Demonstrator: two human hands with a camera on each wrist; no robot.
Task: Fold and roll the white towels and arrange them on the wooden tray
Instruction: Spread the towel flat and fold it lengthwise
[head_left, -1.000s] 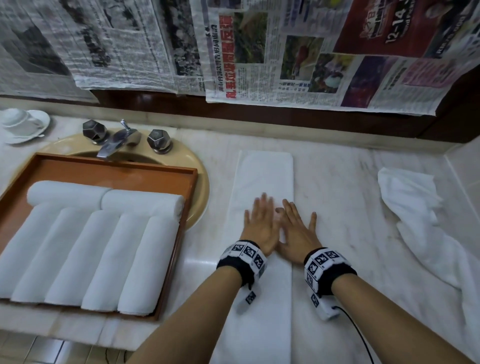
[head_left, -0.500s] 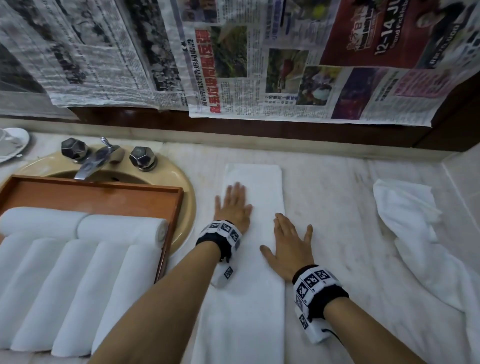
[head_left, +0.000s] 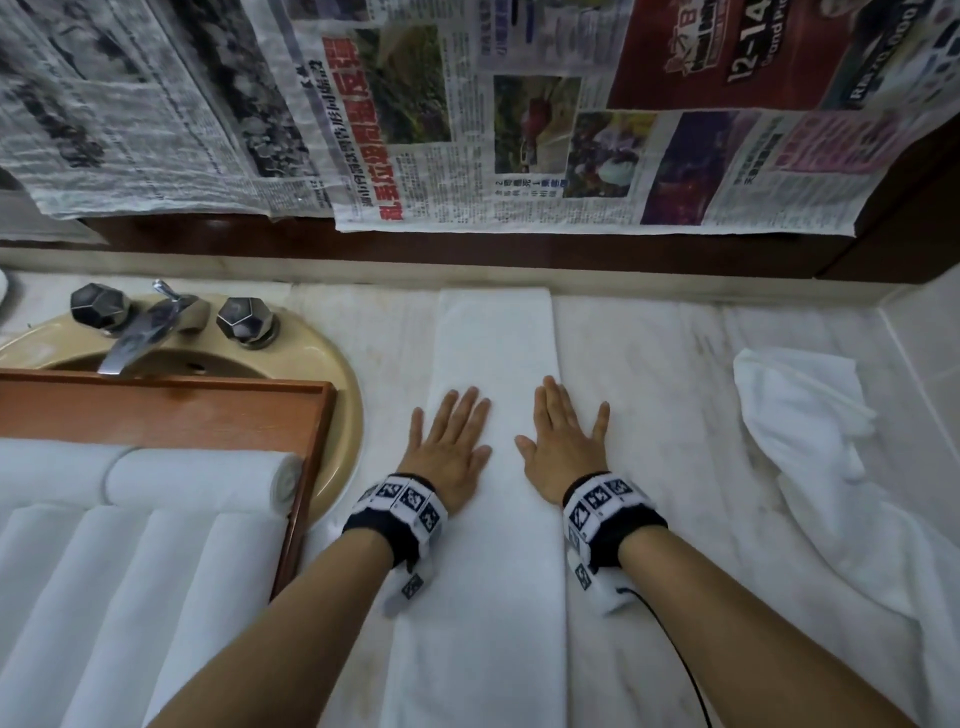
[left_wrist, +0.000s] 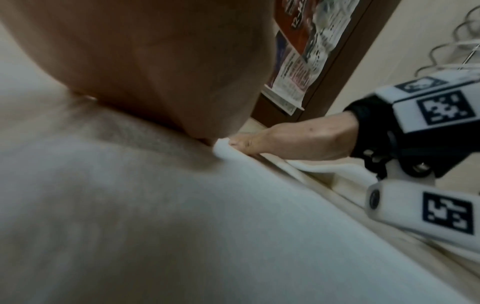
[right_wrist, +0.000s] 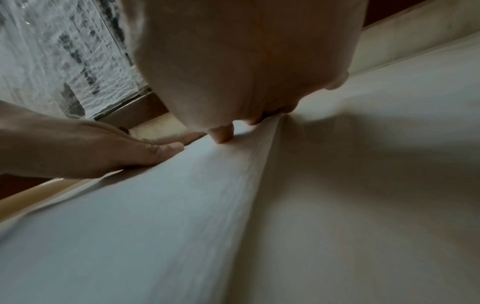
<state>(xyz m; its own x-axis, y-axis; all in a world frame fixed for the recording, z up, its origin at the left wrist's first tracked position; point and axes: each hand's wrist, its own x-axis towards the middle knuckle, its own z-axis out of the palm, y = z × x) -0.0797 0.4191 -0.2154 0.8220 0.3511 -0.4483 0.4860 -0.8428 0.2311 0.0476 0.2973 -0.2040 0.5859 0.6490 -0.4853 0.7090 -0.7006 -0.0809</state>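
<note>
1. Plainly, the step in hand is smoothing: the folded towel (head_left: 493, 467), a long narrow white strip, lies flat on the marble table (head_left: 675, 415), running from the back wall toward the person, and it is not yet rolled.
2. At the far left, the wooden tray (head_left: 306, 467) sits over the sink (head_left: 343, 410) and already carries rolled towels (head_left: 202, 480): a row lying side by side and more laid crosswise behind them.
3. The left hand (head_left: 448, 447) lies palm down on the strip's left edge, fingers (head_left: 470, 410) straight and slightly spread, holding nothing.
4. The right hand (head_left: 563, 447) lies palm down on the right edge, partly on the table, fingers straight and fanned, thumb pointing inward; the left wrist view shows it pressing the cloth's rim.
5. Both forearms reach forward roughly parallel, wrists low.
6. Further right, a crumpled towel (head_left: 810, 467) lies loose, well apart from the strip.
7. The next move, I judge, calls for taking one end of the strip and rolling it tightly and evenly, keeping the edges aligned, before setting it on the tray.
</note>
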